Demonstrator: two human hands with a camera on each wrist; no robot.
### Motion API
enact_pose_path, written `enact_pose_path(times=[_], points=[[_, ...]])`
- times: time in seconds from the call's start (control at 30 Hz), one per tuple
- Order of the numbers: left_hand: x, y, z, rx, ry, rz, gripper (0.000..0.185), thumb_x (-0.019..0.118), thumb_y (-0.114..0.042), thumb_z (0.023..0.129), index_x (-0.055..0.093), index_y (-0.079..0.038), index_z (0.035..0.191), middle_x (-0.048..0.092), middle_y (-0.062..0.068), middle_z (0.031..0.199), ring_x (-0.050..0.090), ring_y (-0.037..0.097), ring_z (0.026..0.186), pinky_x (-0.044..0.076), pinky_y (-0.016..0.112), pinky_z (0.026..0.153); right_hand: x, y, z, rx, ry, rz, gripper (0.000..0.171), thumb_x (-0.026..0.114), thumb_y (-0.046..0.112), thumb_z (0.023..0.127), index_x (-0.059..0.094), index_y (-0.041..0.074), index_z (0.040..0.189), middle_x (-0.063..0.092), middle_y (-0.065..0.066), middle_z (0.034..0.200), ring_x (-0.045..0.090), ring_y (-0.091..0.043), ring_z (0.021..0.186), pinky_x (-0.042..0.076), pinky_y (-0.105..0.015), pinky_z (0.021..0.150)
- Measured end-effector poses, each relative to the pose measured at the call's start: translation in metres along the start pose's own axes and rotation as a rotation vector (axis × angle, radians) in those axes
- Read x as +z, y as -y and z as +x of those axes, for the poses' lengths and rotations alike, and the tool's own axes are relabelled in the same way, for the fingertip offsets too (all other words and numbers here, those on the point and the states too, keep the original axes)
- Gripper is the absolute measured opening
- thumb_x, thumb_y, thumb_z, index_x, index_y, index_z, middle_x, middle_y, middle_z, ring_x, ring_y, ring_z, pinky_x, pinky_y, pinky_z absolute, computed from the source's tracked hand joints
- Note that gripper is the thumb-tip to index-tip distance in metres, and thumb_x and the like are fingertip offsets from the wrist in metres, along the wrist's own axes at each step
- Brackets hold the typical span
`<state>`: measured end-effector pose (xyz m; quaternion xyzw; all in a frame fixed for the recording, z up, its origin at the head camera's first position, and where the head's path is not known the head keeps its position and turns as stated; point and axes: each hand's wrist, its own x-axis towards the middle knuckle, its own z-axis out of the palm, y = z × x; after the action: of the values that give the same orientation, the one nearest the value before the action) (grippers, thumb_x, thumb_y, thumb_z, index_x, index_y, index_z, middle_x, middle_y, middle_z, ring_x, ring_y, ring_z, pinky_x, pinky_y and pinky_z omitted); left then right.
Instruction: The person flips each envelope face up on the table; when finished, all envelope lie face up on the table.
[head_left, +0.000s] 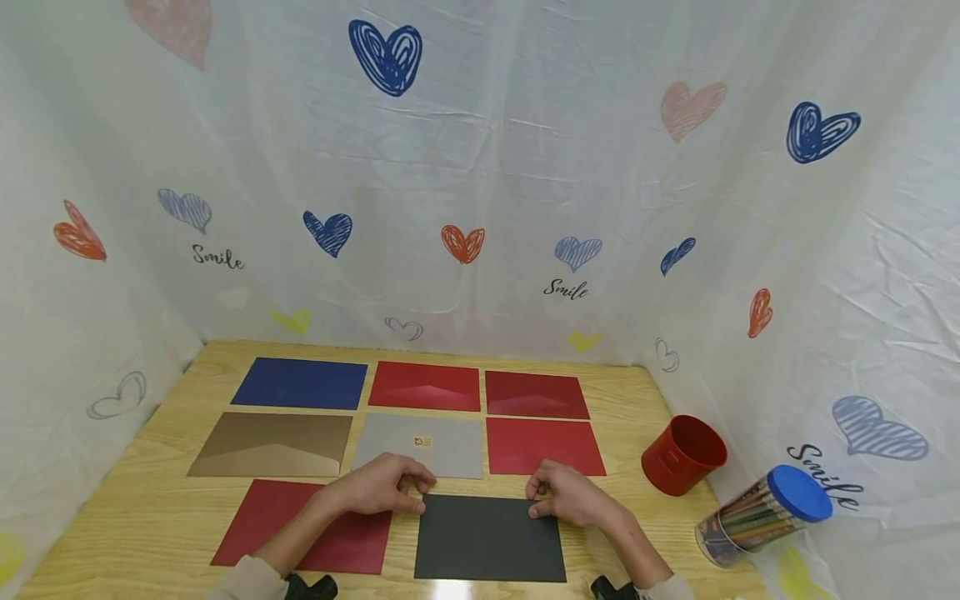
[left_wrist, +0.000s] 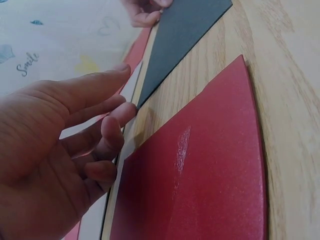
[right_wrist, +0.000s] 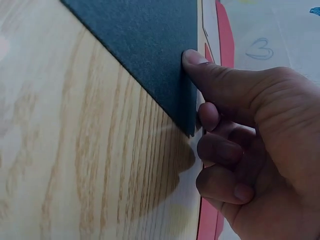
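Note:
A dark green-black envelope (head_left: 489, 538) lies at the front of the table, before the person. The right hand (head_left: 573, 493) pinches its top right corner; in the right wrist view the thumb (right_wrist: 195, 57) presses on its face, with the other fingers curled behind the edge. At the top left corner is the left hand (head_left: 382, 485), its fingers loosely bent and a fingertip (left_wrist: 131, 110) right at the corner in the left wrist view. Under the left forearm lies a dark red envelope (head_left: 352, 542), partly hidden. A grey envelope (head_left: 450, 429) with a small sticker lies just beyond the left hand.
Behind are a gold envelope (head_left: 273, 442), a blue envelope (head_left: 300, 383) and several red envelopes (head_left: 547, 446) in rows. To the right stand a red cup (head_left: 675, 462) and a blue-lidded tub of pencils (head_left: 757, 517). A white curtain (head_left: 480, 167) with hearts encloses the table.

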<state>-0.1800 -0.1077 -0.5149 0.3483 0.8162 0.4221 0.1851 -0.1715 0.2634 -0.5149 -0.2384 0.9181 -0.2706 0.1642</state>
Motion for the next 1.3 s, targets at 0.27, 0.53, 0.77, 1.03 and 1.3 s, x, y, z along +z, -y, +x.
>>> enact_pose_path(times=[0.27,0.53,0.77,1.03,1.3], points=[[0.008,-0.007,0.005,-0.07,-0.009,0.26,0.051,0.091,-0.038,0.072,0.072,-0.014,0.113,0.059,-0.009,0.096,0.054,0.006,0.086,0.049,0.027,0.078,0.001,-0.002,-0.002,0.002,-0.001,0.04,0.017,0.081,0.024,0.085,0.066,0.021,0.092,0.054,0.008,0.091,0.052,-0.005,0.08,0.046,-0.025,0.073],[0.017,-0.012,0.007,-0.159,0.0,0.347,0.045,0.094,-0.038,0.067,0.063,-0.024,0.097,0.046,-0.008,0.087,0.045,0.006,0.075,0.04,0.028,0.065,0.0,-0.006,-0.003,0.0,-0.002,0.035,0.019,0.082,0.031,0.085,0.066,0.024,0.093,0.055,0.009,0.092,0.052,-0.006,0.082,0.046,-0.026,0.074],[0.017,-0.015,0.006,-0.179,0.015,0.37,0.045,0.093,-0.039,0.069,0.063,-0.023,0.099,0.046,-0.011,0.088,0.045,0.005,0.075,0.04,0.028,0.066,-0.001,-0.01,-0.007,0.026,0.022,0.021,0.032,0.088,0.037,0.077,0.065,0.025,0.095,0.051,0.007,0.096,0.05,-0.008,0.086,0.045,-0.026,0.077],[0.017,-0.017,0.006,-0.175,0.01,0.396,0.047,0.093,-0.038,0.068,0.061,-0.023,0.1,0.046,-0.012,0.091,0.047,0.005,0.077,0.042,0.029,0.066,0.001,-0.008,-0.009,0.03,0.024,0.018,0.028,0.086,0.033,0.078,0.063,0.023,0.091,0.046,0.004,0.095,0.045,-0.008,0.078,0.04,-0.025,0.071],[0.02,-0.02,0.004,-0.175,0.004,0.416,0.048,0.092,-0.038,0.068,0.06,-0.023,0.1,0.049,-0.013,0.092,0.048,0.004,0.077,0.044,0.03,0.069,0.003,-0.008,-0.011,0.031,0.03,-0.013,0.026,0.083,0.035,0.081,0.062,0.024,0.091,0.044,0.005,0.096,0.046,-0.005,0.076,0.041,-0.024,0.07]])
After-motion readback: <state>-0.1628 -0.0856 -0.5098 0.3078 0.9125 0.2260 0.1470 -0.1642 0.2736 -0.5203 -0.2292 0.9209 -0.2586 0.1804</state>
